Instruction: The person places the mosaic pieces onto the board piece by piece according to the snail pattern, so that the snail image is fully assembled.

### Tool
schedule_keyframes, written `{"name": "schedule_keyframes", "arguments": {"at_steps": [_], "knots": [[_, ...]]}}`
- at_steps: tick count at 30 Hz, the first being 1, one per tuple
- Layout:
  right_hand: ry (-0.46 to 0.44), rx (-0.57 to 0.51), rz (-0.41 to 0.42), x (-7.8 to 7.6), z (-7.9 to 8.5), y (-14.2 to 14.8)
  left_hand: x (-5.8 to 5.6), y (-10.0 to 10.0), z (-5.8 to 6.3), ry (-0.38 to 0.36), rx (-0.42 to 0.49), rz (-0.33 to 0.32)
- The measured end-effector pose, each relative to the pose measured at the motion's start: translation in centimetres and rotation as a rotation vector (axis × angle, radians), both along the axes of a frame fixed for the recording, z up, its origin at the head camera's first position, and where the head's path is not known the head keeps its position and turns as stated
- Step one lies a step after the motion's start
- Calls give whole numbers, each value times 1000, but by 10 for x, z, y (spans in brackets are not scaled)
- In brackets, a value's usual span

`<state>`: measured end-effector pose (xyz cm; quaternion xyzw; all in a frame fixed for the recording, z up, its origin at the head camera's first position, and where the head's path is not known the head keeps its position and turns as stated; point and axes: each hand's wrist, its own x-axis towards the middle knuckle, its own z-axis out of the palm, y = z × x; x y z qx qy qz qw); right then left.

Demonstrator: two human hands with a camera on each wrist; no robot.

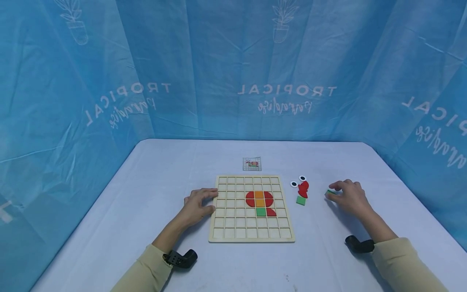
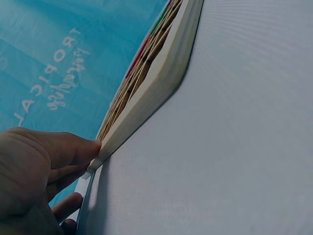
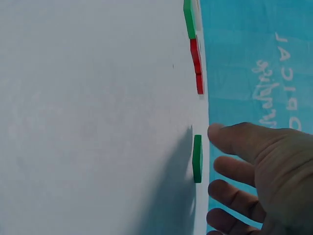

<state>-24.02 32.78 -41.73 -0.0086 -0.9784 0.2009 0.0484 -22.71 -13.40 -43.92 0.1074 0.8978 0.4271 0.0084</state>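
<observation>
A square wooden grid board (image 1: 229, 240) lies on the table. Red, orange and green tiles fill some of its cells. At its left edge rests my left hand (image 1: 198, 207), thumb and fingertips spread along the rim; the left wrist view has this hand (image 2: 34, 171) touching the board's side (image 2: 146, 105). Farther right, my right hand (image 1: 350, 198) hovers around a green square tile (image 1: 330, 192). From the right wrist, that green tile (image 3: 197, 159) lies on the cloth, with a gap to the parted fingers of the right hand (image 3: 254, 171).
Between board and right hand lie a green square tile (image 1: 300, 200), red rounded pieces (image 1: 303, 188) and two eye pieces, one nearer (image 1: 294, 184) and one farther (image 1: 302, 178). A small picture card (image 1: 252, 164) lies behind the board. Blue curtains (image 1: 219, 81) surround the white table (image 1: 175, 162).
</observation>
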Motion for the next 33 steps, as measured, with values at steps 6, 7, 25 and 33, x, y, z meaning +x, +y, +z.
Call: {"name": "schedule_keyframes", "arguments": {"at_steps": [6,7,25,33], "knots": [[10,10,2,0,-6,6,0,0,0,-3,6,0],[12,10,4,0,-6,6,0,0,1,-3,7,-1],[27,18,-12,0,-11,7,1,0,2,0,19,-10],[30,-9,24,1,2,-4,1,0,1,-3,14,-5]]}}
